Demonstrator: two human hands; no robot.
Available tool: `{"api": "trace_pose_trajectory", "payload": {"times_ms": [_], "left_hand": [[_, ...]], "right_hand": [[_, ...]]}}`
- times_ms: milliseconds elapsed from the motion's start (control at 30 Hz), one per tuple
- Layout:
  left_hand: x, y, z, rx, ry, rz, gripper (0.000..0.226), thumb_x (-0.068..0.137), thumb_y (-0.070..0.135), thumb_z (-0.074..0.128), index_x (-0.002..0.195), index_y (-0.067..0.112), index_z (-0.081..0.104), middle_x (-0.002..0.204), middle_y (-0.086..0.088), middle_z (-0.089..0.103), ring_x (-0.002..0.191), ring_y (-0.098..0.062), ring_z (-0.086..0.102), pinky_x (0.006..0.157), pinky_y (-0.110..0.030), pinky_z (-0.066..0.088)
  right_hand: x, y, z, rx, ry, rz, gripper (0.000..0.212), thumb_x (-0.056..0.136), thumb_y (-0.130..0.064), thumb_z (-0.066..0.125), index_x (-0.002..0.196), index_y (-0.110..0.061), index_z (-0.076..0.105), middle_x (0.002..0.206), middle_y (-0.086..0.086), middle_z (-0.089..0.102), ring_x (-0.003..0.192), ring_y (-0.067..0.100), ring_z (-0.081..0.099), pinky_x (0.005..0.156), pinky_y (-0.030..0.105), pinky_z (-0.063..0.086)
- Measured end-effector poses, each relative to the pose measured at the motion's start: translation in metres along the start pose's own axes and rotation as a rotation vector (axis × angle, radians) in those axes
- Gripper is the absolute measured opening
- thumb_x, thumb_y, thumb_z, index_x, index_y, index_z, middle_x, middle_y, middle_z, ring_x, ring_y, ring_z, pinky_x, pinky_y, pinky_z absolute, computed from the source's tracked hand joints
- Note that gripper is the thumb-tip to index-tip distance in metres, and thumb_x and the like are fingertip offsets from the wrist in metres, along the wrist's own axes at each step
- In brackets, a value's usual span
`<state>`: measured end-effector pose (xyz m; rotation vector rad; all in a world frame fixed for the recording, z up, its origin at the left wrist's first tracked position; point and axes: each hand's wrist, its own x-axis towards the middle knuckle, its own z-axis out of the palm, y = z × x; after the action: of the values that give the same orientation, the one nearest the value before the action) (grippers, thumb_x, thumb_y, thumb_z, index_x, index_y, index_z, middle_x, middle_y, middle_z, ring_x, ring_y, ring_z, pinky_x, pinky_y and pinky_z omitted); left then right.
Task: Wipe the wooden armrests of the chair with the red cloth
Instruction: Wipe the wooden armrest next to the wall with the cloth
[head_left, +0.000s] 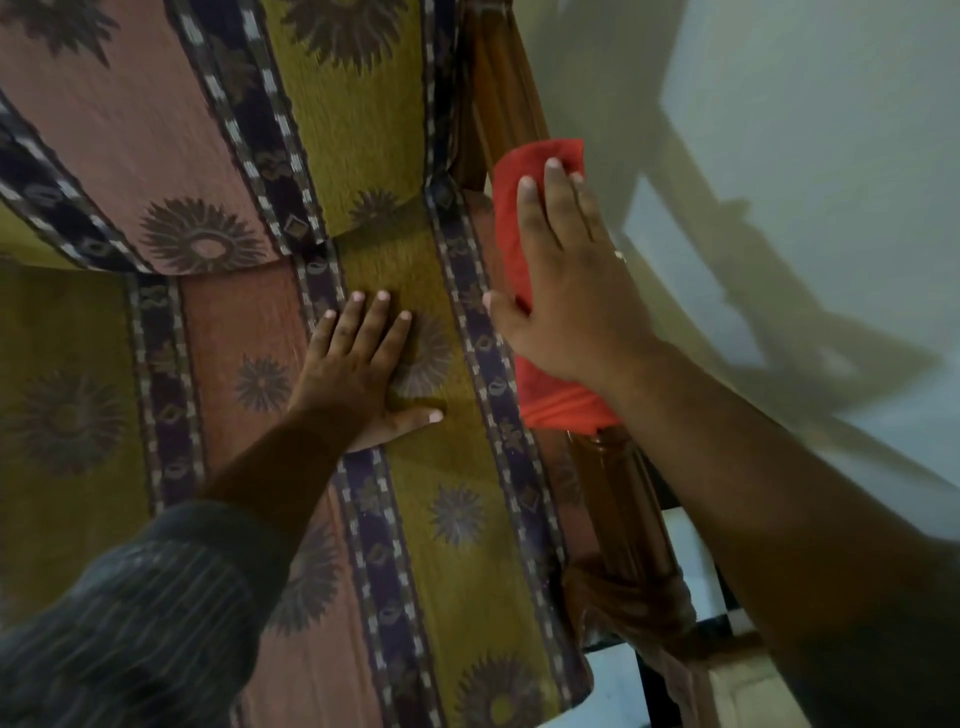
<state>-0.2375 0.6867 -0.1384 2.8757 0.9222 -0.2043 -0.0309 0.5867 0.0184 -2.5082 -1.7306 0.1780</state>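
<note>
Right hand (566, 291) flat on red cloth (511, 218) over armrest (626, 504) | left hand (363, 369) spread on seat (452, 478)

Two hands (left hand (363, 358), right hand (566, 275)), one red cloth (511, 208), one wooden armrest (623, 499), one chair (260, 156).

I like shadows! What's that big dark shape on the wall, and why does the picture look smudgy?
In the head view, the dark shape on the pale wall looks like the shadow of the chair frame and the person's arm; the light is dim, the striped sleeve near the camera is blurred, and the wide lens bends the wooden armrest.
</note>
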Motion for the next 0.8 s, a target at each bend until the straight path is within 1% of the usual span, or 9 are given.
{"api": "trace_pose_trajectory", "payload": {"times_ms": [100, 167, 233, 333, 400, 467, 533, 667, 800], "left_hand": [[-0.006, 0.002, -0.002, 0.014, -0.023, 0.007, 0.123, 0.066, 0.101, 0.012, 0.159, 0.023, -0.005, 0.169, -0.009, -0.008, 0.154, -0.032, -0.013, 0.124, -0.051, -0.006], [-0.013, 0.004, -0.004, 0.023, -0.046, 0.011, 0.123, 0.066, 0.101, 0.011, 0.159, 0.023, -0.008, 0.168, -0.01, -0.01, 0.154, -0.032, -0.014, 0.124, -0.051, -0.007], [-0.017, 0.005, -0.005, 0.02, -0.063, -0.008, 0.124, 0.065, 0.101, 0.01, 0.158, 0.023, -0.011, 0.168, -0.01, -0.014, 0.154, -0.032, -0.016, 0.124, -0.051, -0.007], [-0.021, 0.01, -0.006, -0.005, -0.065, -0.028, 0.125, 0.063, 0.101, 0.009, 0.158, 0.023, -0.012, 0.167, -0.011, -0.014, 0.153, -0.033, -0.016, 0.124, -0.053, -0.005], [-0.024, 0.012, -0.005, -0.013, -0.058, -0.034, 0.125, 0.062, 0.102, 0.009, 0.158, 0.023, -0.01, 0.168, -0.012, -0.013, 0.154, -0.034, -0.015, 0.124, -0.055, -0.003], [-0.025, 0.014, -0.003, -0.02, -0.042, -0.037, 0.126, 0.062, 0.102, 0.011, 0.159, 0.022, -0.005, 0.168, -0.013, -0.009, 0.154, -0.036, -0.012, 0.124, -0.056, -0.001], [-0.026, 0.015, 0.0, -0.019, -0.026, -0.036, 0.126, 0.063, 0.102, 0.013, 0.159, 0.021, -0.002, 0.168, -0.014, -0.005, 0.154, -0.037, -0.01, 0.124, -0.057, 0.0], [-0.026, 0.014, 0.006, -0.001, 0.002, -0.026, 0.123, 0.066, 0.101, 0.015, 0.159, 0.022, 0.004, 0.168, -0.015, 0.0, 0.154, -0.039, -0.005, 0.123, -0.059, 0.003], [-0.025, 0.014, 0.007, -0.003, 0.019, -0.012, 0.122, 0.067, 0.101, 0.018, 0.159, 0.021, 0.01, 0.168, -0.016, 0.006, 0.154, -0.041, -0.001, 0.123, -0.06, 0.005]], "right_hand": [[-0.014, 0.002, -0.001, 0.04, 0.012, -0.02, 0.09, 0.095, -0.048, 0.052, 0.159, -0.008, 0.003, 0.168, 0.016, -0.004, 0.155, 0.035, -0.002, 0.12, 0.049, 0.016], [-0.033, 0.003, -0.002, 0.056, 0.007, -0.033, 0.091, 0.095, -0.047, 0.053, 0.159, -0.006, 0.004, 0.168, 0.017, -0.004, 0.155, 0.035, -0.003, 0.119, 0.045, 0.01], [-0.065, 0.004, 0.0, 0.087, -0.026, -0.032, 0.093, 0.094, -0.048, 0.053, 0.159, -0.006, 0.001, 0.168, 0.015, -0.007, 0.155, 0.034, -0.006, 0.12, 0.046, 0.008], [-0.124, 0.005, 0.004, 0.11, -0.024, -0.035, 0.086, 0.098, -0.046, 0.05, 0.159, -0.003, 0.006, 0.168, 0.017, -0.005, 0.155, 0.033, -0.006, 0.125, 0.049, 0.009], [-0.146, 0.004, 0.008, 0.073, 0.005, -0.051, 0.08, 0.1, -0.042, 0.049, 0.157, 0.0, 0.013, 0.167, 0.02, 0.002, 0.155, 0.036, -0.001, 0.124, 0.053, 0.017], [-0.148, 0.003, 0.011, 0.026, 0.012, -0.049, 0.076, 0.1, -0.038, 0.048, 0.157, 0.0, 0.016, 0.166, 0.022, 0.005, 0.155, 0.038, 0.001, 0.121, 0.056, 0.024], [-0.141, 0.002, 0.01, 0.005, 0.006, -0.058, 0.072, 0.101, -0.035, 0.047, 0.157, 0.0, 0.017, 0.167, 0.021, 0.006, 0.155, 0.038, 0.001, 0.119, 0.057, 0.026], [-0.121, 0.006, 0.007, -0.075, -0.027, -0.151, 0.066, 0.101, -0.035, 0.039, 0.157, -0.006, 0.021, 0.168, 0.015, 0.008, 0.156, 0.034, 0.001, 0.121, 0.057, 0.021], [-0.088, 0.008, -0.001, -0.163, -0.049, -0.253, 0.066, 0.098, -0.038, 0.039, 0.155, -0.007, 0.027, 0.167, 0.011, 0.017, 0.155, 0.032, 0.009, 0.122, 0.055, 0.019]]}}
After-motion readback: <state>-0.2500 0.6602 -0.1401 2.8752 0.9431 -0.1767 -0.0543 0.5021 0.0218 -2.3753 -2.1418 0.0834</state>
